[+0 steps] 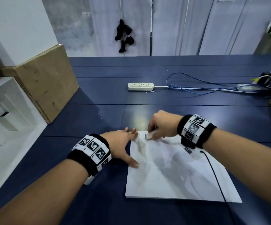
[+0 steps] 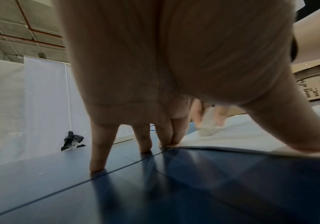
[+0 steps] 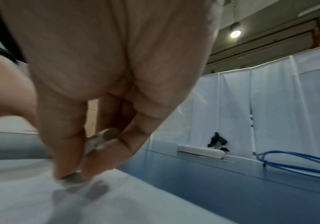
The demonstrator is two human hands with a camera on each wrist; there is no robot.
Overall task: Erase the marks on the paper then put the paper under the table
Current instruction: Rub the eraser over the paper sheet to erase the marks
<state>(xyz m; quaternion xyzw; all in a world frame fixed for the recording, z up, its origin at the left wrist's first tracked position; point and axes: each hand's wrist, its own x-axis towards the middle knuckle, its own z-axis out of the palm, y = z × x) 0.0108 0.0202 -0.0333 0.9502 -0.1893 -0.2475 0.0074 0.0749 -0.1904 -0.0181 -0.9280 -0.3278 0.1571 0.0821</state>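
From the head view, both wristbands [image 1: 91,151] carry black-and-white square code tiles, and no word on them can be read. The paper [image 1: 177,172] lies flat on the near part of the blue table [image 1: 99,95], on top of the tabletop, its surface showing faint grey smudges. The left hand [image 1: 121,143] lies spread, fingers straight, thumb and fingertips pressing the paper's left edge and far left corner. The right hand [image 1: 162,125] pinches a white eraser [image 1: 148,135] whose tip meets the paper near its far edge. A black wire [image 1: 216,177] crosses the paper's right side. Farther back lie a white power strip [image 1: 140,86] and looped blue cable [image 1: 196,85]; a brown box [image 1: 48,82] stands at the left, with white curtains [image 1: 188,26] and a black bow [image 1: 123,35] behind. In the left wrist view, straight fingers [image 2: 99,151] stand on the glossy blue tabletop, two of them on the paper's corner, while a cardboard box [image 2: 316,84] at the right bears handwriting too blurred and reversed to read. In the right wrist view, the thumb and fingers [image 3: 65,144] are curled round the eraser, pressed down on the paper, with a ceiling lamp [image 3: 235,34] shining above the curtains.
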